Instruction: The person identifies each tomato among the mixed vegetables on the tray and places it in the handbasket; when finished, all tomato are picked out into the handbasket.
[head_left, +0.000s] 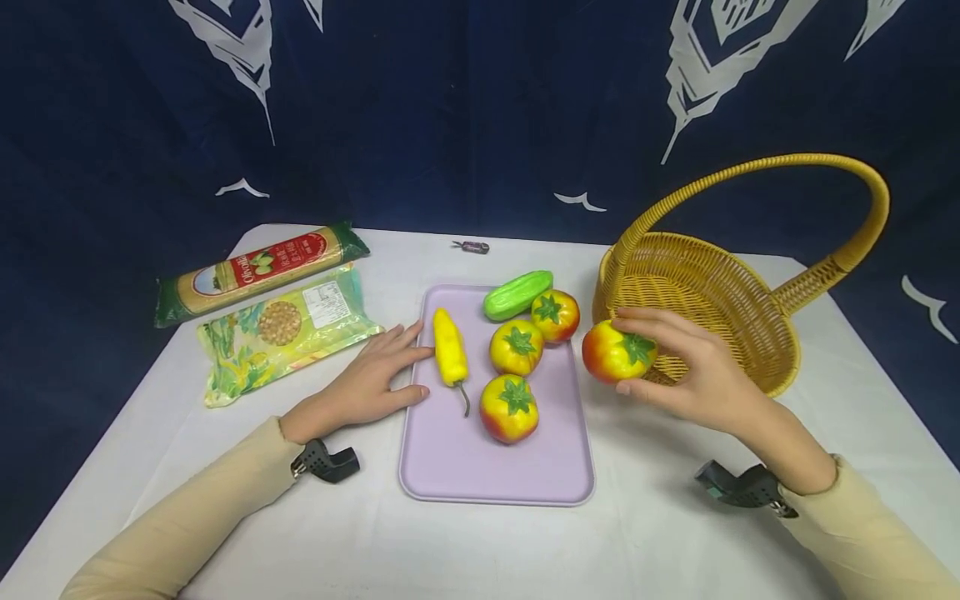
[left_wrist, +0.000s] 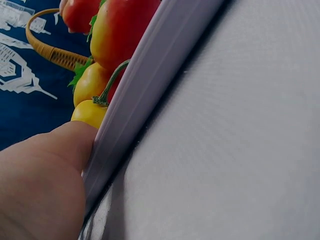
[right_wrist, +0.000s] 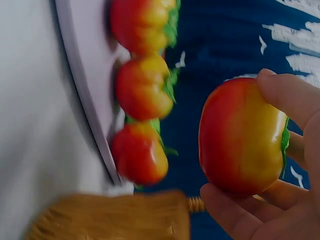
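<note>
My right hand (head_left: 705, 375) grips a red-and-yellow toy tomato (head_left: 606, 353) with a green leafy top, between thumb and fingers. In the right wrist view the held tomato (right_wrist: 240, 137) is off the table, between the tray and the basket. My left hand (head_left: 371, 379) rests on the left rim of a lilac tray (head_left: 495, 475), fingers extended, fingertips near a yellow toy pepper (head_left: 449, 346). Three more tomatoes lie on the tray: a front one (head_left: 509, 410), a middle one (head_left: 514, 348) and a back one (head_left: 556, 315). Behind them is a green toy cucumber (head_left: 517, 295).
A wicker basket (head_left: 757, 333) with a tall arched handle (head_left: 757, 164) stands at the right, just beyond my right hand. Two food packets, a red-labelled noodle pack (head_left: 258, 271) and a green-yellow bag (head_left: 285, 333), lie at the left. A small dark object (head_left: 474, 247) lies at the back.
</note>
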